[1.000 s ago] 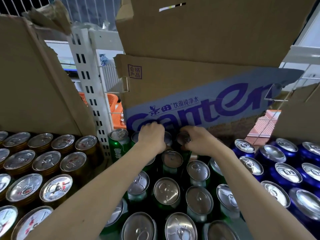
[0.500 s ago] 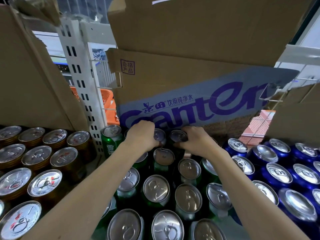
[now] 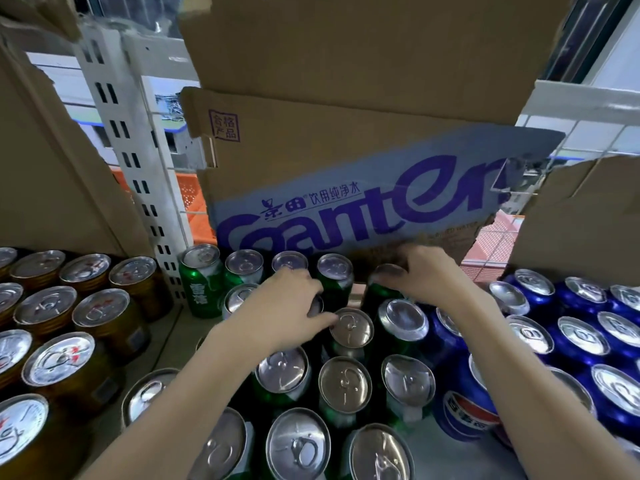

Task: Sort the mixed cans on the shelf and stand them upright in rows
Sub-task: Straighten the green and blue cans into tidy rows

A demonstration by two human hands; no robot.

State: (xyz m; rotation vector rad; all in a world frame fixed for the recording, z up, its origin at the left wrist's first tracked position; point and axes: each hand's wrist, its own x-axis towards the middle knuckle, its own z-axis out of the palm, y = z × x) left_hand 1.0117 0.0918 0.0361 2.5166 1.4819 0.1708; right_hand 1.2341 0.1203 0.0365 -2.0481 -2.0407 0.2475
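Green cans [image 3: 351, 382] stand upright in rows in the middle of the shelf, gold cans [image 3: 100, 315] at the left, blue cans [image 3: 575, 341] at the right. My left hand [image 3: 287, 306] lies over the top of a green can in the second row from the back, fingers curled round its rim, thumb touching the neighbouring can [image 3: 351, 329]. My right hand [image 3: 422, 273] grips the top of a dark green can [image 3: 379, 294] in the back row, just under the carton's lower edge.
A cardboard carton [image 3: 346, 202] with purple lettering hangs low over the back row. A white slotted shelf upright [image 3: 138, 188] stands between gold and green cans. Cardboard walls [image 3: 52, 174] close off both sides. A strip of bare shelf [image 3: 173, 334] runs between gold and green cans.
Both hands have drawn back from the rearmost cans and spread apart: the left came one row nearer, the right shifted right onto another back-row can. The view has shifted.
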